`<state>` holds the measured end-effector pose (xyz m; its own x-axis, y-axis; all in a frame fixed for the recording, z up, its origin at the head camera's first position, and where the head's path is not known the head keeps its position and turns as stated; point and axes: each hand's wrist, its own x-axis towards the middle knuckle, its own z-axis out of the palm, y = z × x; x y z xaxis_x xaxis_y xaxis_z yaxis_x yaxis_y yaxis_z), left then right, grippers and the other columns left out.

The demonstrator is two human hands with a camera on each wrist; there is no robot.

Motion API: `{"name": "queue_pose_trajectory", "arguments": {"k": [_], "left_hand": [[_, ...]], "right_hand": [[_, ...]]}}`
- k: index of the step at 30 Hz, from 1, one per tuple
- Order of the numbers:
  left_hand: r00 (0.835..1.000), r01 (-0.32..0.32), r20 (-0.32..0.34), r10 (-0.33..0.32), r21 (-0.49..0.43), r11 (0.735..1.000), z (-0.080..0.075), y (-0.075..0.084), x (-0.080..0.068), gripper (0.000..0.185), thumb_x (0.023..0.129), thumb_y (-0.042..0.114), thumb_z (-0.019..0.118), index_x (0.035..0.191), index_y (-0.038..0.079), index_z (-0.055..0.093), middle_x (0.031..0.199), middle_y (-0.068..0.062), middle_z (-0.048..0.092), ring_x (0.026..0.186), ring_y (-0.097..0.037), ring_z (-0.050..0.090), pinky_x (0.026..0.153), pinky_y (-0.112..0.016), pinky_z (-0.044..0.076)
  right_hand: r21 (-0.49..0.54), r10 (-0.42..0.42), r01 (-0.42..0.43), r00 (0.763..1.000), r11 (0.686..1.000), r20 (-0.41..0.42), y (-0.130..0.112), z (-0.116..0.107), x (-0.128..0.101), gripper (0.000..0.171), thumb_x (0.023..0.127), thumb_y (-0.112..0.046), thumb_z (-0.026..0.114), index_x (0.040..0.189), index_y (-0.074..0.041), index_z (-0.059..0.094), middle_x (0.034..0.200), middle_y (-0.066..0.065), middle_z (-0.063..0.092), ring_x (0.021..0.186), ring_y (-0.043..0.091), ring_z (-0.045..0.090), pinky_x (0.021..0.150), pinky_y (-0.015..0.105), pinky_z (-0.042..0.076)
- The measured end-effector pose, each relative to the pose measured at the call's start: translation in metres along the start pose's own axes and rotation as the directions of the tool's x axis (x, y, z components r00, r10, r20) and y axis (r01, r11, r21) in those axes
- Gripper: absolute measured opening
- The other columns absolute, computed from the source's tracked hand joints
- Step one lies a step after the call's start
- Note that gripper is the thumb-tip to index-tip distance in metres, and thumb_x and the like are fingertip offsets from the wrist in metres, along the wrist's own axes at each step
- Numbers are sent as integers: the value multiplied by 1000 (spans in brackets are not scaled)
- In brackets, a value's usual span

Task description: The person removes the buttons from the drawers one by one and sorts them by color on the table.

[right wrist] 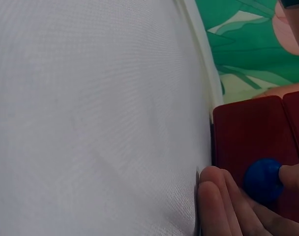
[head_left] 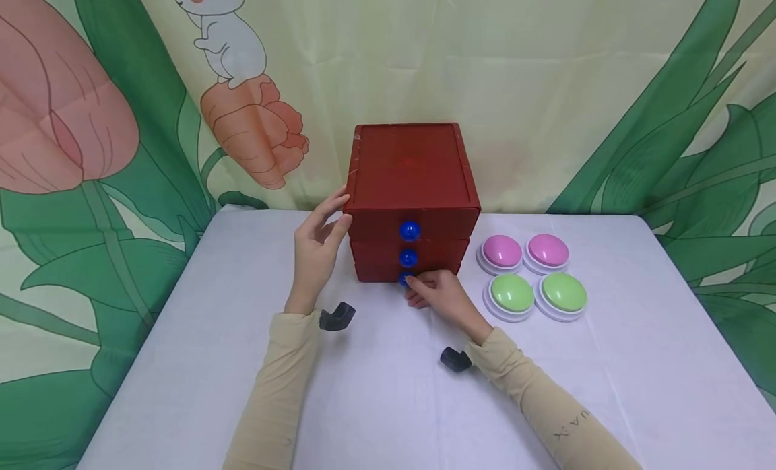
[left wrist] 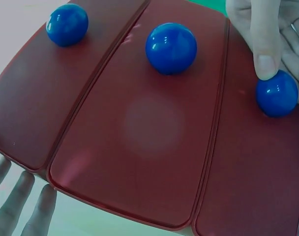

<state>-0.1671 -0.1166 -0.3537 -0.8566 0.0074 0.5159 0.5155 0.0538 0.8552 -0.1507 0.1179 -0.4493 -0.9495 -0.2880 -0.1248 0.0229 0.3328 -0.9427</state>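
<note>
A dark red box of three drawers (head_left: 412, 167) stands toward the back of the table, each drawer front bearing a round blue knob. My right hand (head_left: 447, 300) pinches the lowest knob (left wrist: 276, 96) between thumb and fingers. In the right wrist view, the thumb is on that knob (right wrist: 262, 182) and the other fingers curl beside it, low over the cloth. My left hand (head_left: 315, 248) rests against the box's left side, its fingers fairly straight and the thumb by the front edge. The middle knob (head_left: 409, 258) and top knob (head_left: 410, 231) are untouched.
Right of the box sit two pink push buttons, one (head_left: 502, 251) nearer the box, and two green ones, one (head_left: 512, 293) in front. A white cloth (head_left: 376, 403) covers the table. Behind hangs a printed curtain (head_left: 515, 106). Black wrist mounts (head_left: 337, 316) stick out from the sleeves.
</note>
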Motion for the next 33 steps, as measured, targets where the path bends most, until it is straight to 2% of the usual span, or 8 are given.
{"name": "queue_pose_trajectory", "arguments": {"k": [5, 14, 19, 22, 26, 29, 33], "left_hand": [[1000, 9, -4, -9, 48, 999, 2, 14, 0, 37, 97, 2, 60, 133, -4, 59, 144, -11, 55, 131, -19, 53, 103, -50, 48], [1000, 21, -14, -19, 125, 992, 4, 23, 0, 37, 98, 4, 60, 134, -2, 58, 143, -13, 56, 128, -22, 57, 99, -44, 51], [1000, 11, -19, -8, 144, 990, 2, 26, 0, 35, 98, 1, 59, 132, -6, 58, 135, -19, 60, 123, -25, 59, 99, -47, 51], [1000, 2, -24, 2, 157, 988, -1, 24, -1, 33, 97, 0, 58, 130, -7, 59, 130, -20, 63, 121, -27, 60, 99, -46, 51], [1000, -2, -26, 6, 172, 985, -7, 13, -3, 32, 97, 2, 60, 129, -2, 62, 129, -15, 65, 120, -25, 60, 98, -42, 52], [1000, -8, -27, 13, 191, 982, -13, 8, -7, 31, 97, 6, 61, 128, 3, 63, 127, -10, 66, 118, -20, 61, 99, -41, 52], [999, -38, -22, 44, 233, 972, -17, 12, -13, 30, 97, 9, 63, 127, 7, 65, 124, -6, 67, 116, -17, 62, 98, -38, 53]], "right_hand": [[-26, -4, 4, 1000, 1000, -13, 1, 0, 2, 31, 99, -24, 61, 99, 5, 73, 86, 13, 74, 72, 21, 73, 68, 32, 61], [-44, -18, 17, 1000, 999, -18, -2, -2, 4, 30, 99, -22, 62, 100, 6, 72, 87, 16, 74, 72, 23, 73, 69, 32, 61], [-92, -17, 13, 999, 996, -40, -6, -2, 1, 30, 99, -23, 61, 102, 5, 72, 87, 15, 74, 73, 23, 73, 69, 31, 61], [-153, -46, 34, 996, 988, -75, -10, -5, -4, 29, 99, -22, 61, 101, 4, 73, 85, 13, 74, 72, 22, 72, 69, 29, 60], [-251, -112, 77, 985, 965, -128, -18, -9, -12, 26, 97, -23, 64, 102, 0, 74, 85, 10, 75, 76, 20, 72, 72, 29, 58], [-305, -172, 119, 973, 945, -151, -27, -12, -20, 24, 96, -23, 65, 106, -3, 74, 93, 10, 76, 83, 21, 73, 77, 32, 59], [-351, -257, 187, 952, 917, -165, -39, -15, -33, 23, 96, -20, 66, 110, -3, 74, 105, 9, 74, 93, 24, 73, 84, 37, 59]]}}
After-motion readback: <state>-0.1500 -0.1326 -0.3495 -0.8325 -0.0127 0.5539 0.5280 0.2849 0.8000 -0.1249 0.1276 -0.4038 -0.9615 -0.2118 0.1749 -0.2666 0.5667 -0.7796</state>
